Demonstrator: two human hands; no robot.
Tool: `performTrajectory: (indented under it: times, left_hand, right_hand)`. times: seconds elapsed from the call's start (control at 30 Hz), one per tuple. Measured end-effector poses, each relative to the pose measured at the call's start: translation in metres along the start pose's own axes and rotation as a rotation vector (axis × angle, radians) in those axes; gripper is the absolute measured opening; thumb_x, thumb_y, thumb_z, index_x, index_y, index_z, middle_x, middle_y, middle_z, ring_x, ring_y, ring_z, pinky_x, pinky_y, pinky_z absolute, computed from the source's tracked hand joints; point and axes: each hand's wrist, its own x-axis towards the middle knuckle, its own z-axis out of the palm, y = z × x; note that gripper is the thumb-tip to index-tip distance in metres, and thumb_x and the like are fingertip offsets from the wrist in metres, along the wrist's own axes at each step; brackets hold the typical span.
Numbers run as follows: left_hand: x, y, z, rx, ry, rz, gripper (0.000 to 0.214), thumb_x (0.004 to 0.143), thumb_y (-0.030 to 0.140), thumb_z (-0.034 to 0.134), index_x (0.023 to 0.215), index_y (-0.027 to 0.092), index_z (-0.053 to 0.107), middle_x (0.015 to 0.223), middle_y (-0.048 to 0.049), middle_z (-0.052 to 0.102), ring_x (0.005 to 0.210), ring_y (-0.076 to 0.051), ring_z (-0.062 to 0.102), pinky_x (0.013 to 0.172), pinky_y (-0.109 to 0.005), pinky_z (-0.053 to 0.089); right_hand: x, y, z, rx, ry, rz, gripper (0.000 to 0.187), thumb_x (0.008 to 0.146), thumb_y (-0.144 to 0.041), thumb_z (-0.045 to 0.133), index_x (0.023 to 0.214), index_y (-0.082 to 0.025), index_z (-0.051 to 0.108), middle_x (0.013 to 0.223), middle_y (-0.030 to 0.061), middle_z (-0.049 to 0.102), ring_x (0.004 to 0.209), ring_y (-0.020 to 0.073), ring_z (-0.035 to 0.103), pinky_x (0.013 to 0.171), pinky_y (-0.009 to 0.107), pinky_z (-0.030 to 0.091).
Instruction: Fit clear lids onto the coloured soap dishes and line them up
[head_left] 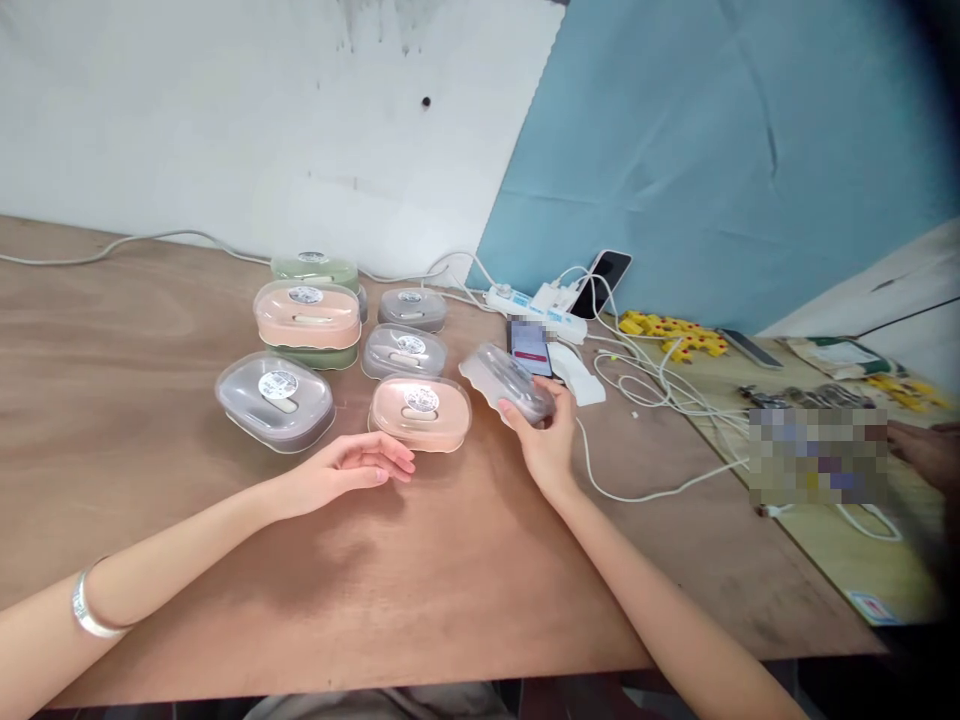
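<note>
My right hand (pixel 546 432) grips a grey oval box with a clear lid (pixel 507 381), tilted and lifted a little off the wooden table (pixel 450 580). My left hand (pixel 352 468) lies loosely open on the table, fingers stretched toward a pink box with a clear lid (pixel 420 412), just short of it. More such boxes stand behind: a grey one (pixel 275 400) at the left, a pink one stacked on a green one (pixel 307 318), two small grey ones (pixel 405 350) and a green one (pixel 315 268) at the back.
A white power strip (pixel 536 305) with tangled white cables (pixel 652 385) lies at the right, beside a lit phone (pixel 530 346) and a dark phone (pixel 604 280) leaning on the blue wall. Yellow pieces (pixel 671 332) lie on a second table, where another person's hand (pixel 926 452) shows.
</note>
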Motion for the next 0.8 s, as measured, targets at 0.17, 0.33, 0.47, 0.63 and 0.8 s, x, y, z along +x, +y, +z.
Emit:
performTrajectory:
  times: [0.17, 0.33, 0.47, 0.63, 0.8]
  left_hand:
    - [0.001, -0.001, 0.0, -0.028, 0.005, 0.001, 0.022, 0.087, 0.026, 0.06, 0.106, 0.017, 0.063, 0.106, -0.0085, 0.065, 0.101, -0.022, 0.062, 0.094, -0.04, 0.045]
    - [0.002, -0.001, -0.001, -0.034, -0.007, 0.014, 0.023, 0.086, 0.025, 0.061, 0.107, 0.017, 0.063, 0.105, -0.0088, 0.065, 0.1, -0.022, 0.062, 0.094, -0.04, 0.045]
    - [0.002, -0.001, -0.002, -0.062, -0.004, 0.016, 0.024, 0.084, 0.025, 0.062, 0.107, 0.017, 0.063, 0.103, -0.0091, 0.066, 0.098, -0.023, 0.063, 0.093, -0.04, 0.045]
    - [0.003, -0.001, -0.001, -0.154, 0.055, 0.029, 0.022, 0.083, 0.027, 0.064, 0.102, 0.017, 0.065, 0.098, -0.0072, 0.064, 0.087, -0.02, 0.064, 0.085, -0.038, 0.049]
    - [0.0, -0.002, 0.0, -0.058, 0.215, 0.144, 0.014, 0.085, 0.026, 0.062, 0.094, 0.017, 0.066, 0.085, -0.0043, 0.063, 0.077, -0.016, 0.062, 0.072, -0.028, 0.048]
  right_hand:
    - [-0.004, -0.002, 0.002, -0.26, -0.113, -0.23, 0.049, 0.071, -0.041, 0.071, 0.11, -0.021, 0.05, 0.122, 0.0124, 0.047, 0.115, 0.0296, 0.048, 0.096, 0.052, 0.041]
    - [-0.004, -0.004, 0.001, -0.45, -0.199, -0.453, 0.043, 0.078, -0.033, 0.063, 0.115, -0.017, 0.046, 0.123, 0.0174, 0.044, 0.122, 0.0371, 0.04, 0.095, 0.062, 0.037]
    - [-0.01, -0.015, -0.003, -0.379, -0.232, -0.668, 0.043, 0.083, -0.021, 0.054, 0.123, -0.02, 0.041, 0.129, 0.0157, 0.042, 0.132, 0.0352, 0.029, 0.102, 0.061, 0.033]
    - [-0.026, -0.032, -0.001, -0.264, -0.512, -0.748, 0.038, 0.085, -0.016, 0.048, 0.123, -0.018, 0.042, 0.132, 0.0164, 0.041, 0.132, 0.0312, 0.033, 0.102, 0.052, 0.038]
    - [-0.027, -0.031, 0.001, -0.233, -0.542, -0.755, 0.035, 0.084, -0.025, 0.054, 0.118, -0.018, 0.047, 0.12, 0.016, 0.049, 0.11, 0.0282, 0.051, 0.088, 0.046, 0.046]
